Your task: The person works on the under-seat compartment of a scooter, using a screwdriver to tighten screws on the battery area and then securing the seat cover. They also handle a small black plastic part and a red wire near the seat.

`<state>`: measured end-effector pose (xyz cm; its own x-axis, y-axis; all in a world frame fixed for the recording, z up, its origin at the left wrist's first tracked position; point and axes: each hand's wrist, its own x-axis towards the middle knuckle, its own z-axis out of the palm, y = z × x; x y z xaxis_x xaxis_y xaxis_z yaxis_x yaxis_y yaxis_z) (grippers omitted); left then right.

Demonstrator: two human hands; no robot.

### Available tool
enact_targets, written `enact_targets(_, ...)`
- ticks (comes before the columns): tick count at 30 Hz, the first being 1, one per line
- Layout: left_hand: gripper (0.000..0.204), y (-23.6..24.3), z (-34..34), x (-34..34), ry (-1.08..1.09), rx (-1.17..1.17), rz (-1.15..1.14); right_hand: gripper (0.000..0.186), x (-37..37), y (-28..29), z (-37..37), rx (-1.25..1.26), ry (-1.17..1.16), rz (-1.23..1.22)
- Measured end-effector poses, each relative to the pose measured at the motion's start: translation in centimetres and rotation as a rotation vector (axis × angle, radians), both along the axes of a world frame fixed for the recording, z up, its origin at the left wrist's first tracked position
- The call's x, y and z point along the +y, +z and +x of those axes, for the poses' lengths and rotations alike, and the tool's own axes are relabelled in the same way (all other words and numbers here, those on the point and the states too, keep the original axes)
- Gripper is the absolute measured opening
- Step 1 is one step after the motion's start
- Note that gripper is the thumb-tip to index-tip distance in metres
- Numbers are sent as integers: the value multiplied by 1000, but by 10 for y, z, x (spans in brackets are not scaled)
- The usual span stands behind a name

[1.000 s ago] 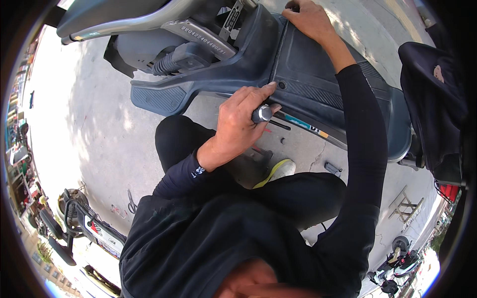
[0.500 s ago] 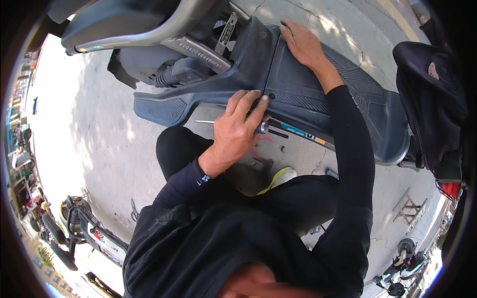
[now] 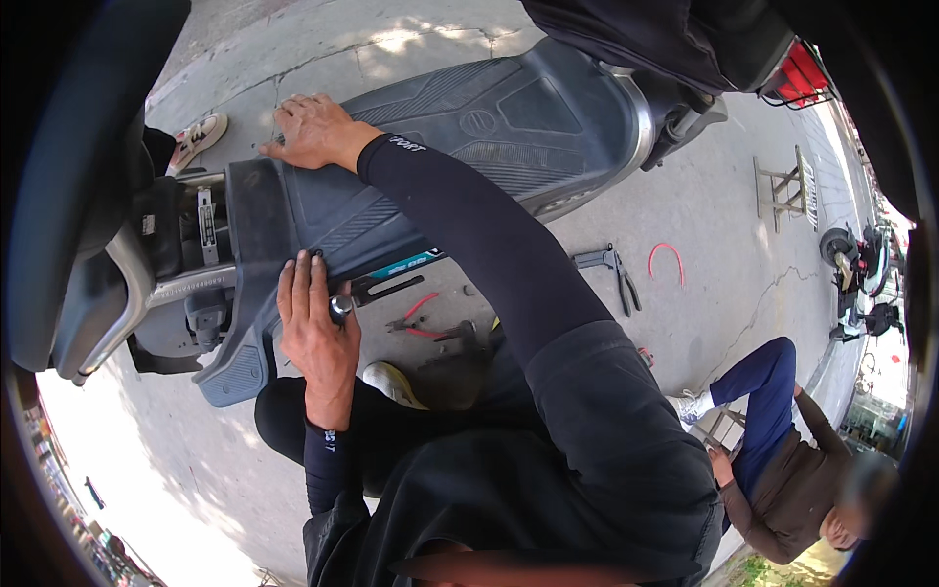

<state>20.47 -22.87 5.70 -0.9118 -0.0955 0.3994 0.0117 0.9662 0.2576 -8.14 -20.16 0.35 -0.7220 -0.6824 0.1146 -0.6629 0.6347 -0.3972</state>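
A dark grey scooter footboard (image 3: 489, 117) lies across the upper middle, beside the exposed frame under the seat. My right hand (image 3: 315, 132) rests on its far edge near the seat end, fingers stretched over the rim and nothing seen in them. At the near edge, my left hand (image 3: 318, 342) touches the panel with its extended fingertips, close to a small hole. A screwdriver (image 3: 340, 309) is tucked between that hand's thumb and palm; only its handle end shows, and the hand hides the rest.
On the ground lie grey-black pliers (image 3: 624, 282), red-handled pliers (image 3: 416, 318) and a curved red strip (image 3: 667, 254). A seated person (image 3: 792, 460) is at lower right, and another person's shoe (image 3: 201, 140) at upper left. A folding stool (image 3: 785, 191) stands at right.
The view has swung to the right, bringing the seated person and more ground tools into sight. My right hand stays on the far edge, my left at the near edge with the screwdriver.
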Motion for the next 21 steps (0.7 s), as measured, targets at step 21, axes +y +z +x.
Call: enact_targets(21, 33, 16, -15, -3, -83, -66, -65, 91, 247, -33, -66, 5, -167, 216)
